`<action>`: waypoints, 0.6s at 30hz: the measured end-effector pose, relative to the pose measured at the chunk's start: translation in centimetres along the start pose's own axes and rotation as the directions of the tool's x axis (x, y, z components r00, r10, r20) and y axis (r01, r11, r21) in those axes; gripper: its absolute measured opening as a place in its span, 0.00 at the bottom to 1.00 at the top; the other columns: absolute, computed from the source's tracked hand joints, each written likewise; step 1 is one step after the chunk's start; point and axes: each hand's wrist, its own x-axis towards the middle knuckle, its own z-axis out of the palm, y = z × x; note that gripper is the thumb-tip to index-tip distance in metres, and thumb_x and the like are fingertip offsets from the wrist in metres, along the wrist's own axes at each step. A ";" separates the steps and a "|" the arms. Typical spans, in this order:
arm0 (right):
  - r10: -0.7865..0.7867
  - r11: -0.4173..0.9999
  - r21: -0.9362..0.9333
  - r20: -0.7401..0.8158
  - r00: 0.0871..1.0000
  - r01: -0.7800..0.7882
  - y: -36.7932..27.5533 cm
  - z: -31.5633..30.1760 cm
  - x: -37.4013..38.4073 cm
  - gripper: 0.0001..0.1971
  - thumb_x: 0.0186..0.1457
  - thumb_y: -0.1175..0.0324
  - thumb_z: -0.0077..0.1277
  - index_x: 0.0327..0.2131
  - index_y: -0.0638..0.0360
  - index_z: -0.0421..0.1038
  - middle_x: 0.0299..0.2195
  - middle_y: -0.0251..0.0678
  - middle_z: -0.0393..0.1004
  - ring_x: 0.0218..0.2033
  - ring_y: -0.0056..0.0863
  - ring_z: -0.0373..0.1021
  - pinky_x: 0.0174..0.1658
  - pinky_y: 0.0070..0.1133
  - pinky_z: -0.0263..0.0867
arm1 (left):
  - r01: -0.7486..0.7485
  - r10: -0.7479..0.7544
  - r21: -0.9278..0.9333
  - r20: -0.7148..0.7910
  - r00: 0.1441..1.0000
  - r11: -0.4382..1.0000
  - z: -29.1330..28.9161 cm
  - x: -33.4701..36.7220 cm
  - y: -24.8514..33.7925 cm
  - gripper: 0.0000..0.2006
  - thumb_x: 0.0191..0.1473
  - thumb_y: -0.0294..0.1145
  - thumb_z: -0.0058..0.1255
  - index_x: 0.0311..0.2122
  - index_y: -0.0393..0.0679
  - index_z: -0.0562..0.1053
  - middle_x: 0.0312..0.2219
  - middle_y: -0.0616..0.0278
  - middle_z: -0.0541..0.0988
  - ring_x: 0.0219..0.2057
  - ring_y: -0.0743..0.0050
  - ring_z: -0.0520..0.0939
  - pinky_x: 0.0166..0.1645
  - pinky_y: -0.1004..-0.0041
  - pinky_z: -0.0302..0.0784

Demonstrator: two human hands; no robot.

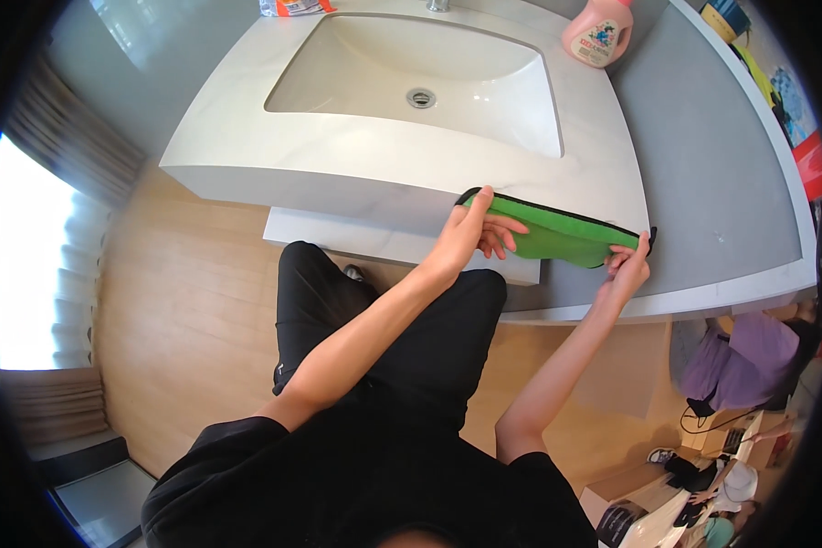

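A green cloth with black edging [562, 233] is stretched between my two hands, in front of the white countertop's right part. My left hand [478, 228] pinches its left corner between thumb and forefinger, the other fingers loosely curled below. At the opposite corner, my right hand [630, 262] grips the cloth, thumb at the top edge and fingers bent. The cloth's upper edge slopes down to the right. Behind it lies the white countertop [374, 151] with a rectangular white sink [356, 68] set into it.
A pink bottle with a handle [598, 35] stands at the counter's back right, and a colourful plastic packet [294, 7] at its back left. A grey panel [703, 155] walls off the right side. Other people [726, 484] are at the lower right, near cardboard boxes.
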 end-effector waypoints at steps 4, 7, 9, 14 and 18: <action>0.027 1.000 0.007 0.005 1.000 -0.027 -0.1 -0.5 0.6 0.30 0.54 0.47 0.50 0.10 0.63 0.66 0.06 0.30 0.57 0.09 0.19 0.52 0.16 0.18 0.53 | -0.046 0.046 0.001 0.024 0.999 0.999 0.0 0.3 -0.2 0.36 0.63 0.56 0.22 0.34 0.34 0.79 0.19 0.62 0.76 0.21 0.77 0.73 0.30 0.78 0.67; 0.057 0.998 0.009 0.023 0.998 -0.057 -0.3 -0.5 0.4 0.29 0.54 0.47 0.50 0.11 0.64 0.66 0.06 0.30 0.57 0.09 0.19 0.53 0.16 0.18 0.53 | -0.083 0.083 -0.008 0.036 0.996 0.997 -0.2 0.3 0.0 0.33 0.64 0.53 0.25 0.34 0.35 0.79 0.21 0.61 0.77 0.22 0.77 0.73 0.29 0.78 0.67; 0.064 0.998 0.003 0.019 0.998 -0.064 -0.3 -0.3 0.1 0.29 0.54 0.47 0.51 0.11 0.63 0.66 0.07 0.30 0.57 0.09 0.19 0.52 0.16 0.18 0.53 | -0.131 0.130 0.008 0.034 0.991 0.991 -0.2 0.3 0.0 0.32 0.64 0.51 0.25 0.35 0.34 0.79 0.23 0.60 0.78 0.23 0.77 0.74 0.30 0.78 0.67; 0.066 0.997 -0.037 0.071 0.995 -0.064 0.1 0.3 -0.7 0.28 0.54 0.47 0.50 0.11 0.60 0.65 0.06 0.28 0.56 0.08 0.18 0.50 0.16 0.19 0.52 | -0.139 0.139 0.032 0.006 0.990 0.990 -1.3 -0.2 0.3 0.32 0.64 0.50 0.24 0.35 0.34 0.78 0.24 0.58 0.80 0.23 0.77 0.73 0.31 0.78 0.68; 0.094 0.993 -0.090 0.135 0.986 -0.082 -0.1 1.5 -2.4 0.30 0.56 0.46 0.48 0.10 0.61 0.66 0.07 0.31 0.60 0.08 0.18 0.53 0.15 0.17 0.51 | -0.157 0.161 0.065 -0.065 0.985 0.985 -3.2 -1.4 1.0 0.33 0.64 0.51 0.24 0.34 0.33 0.79 0.22 0.58 0.80 0.23 0.77 0.74 0.31 0.78 0.68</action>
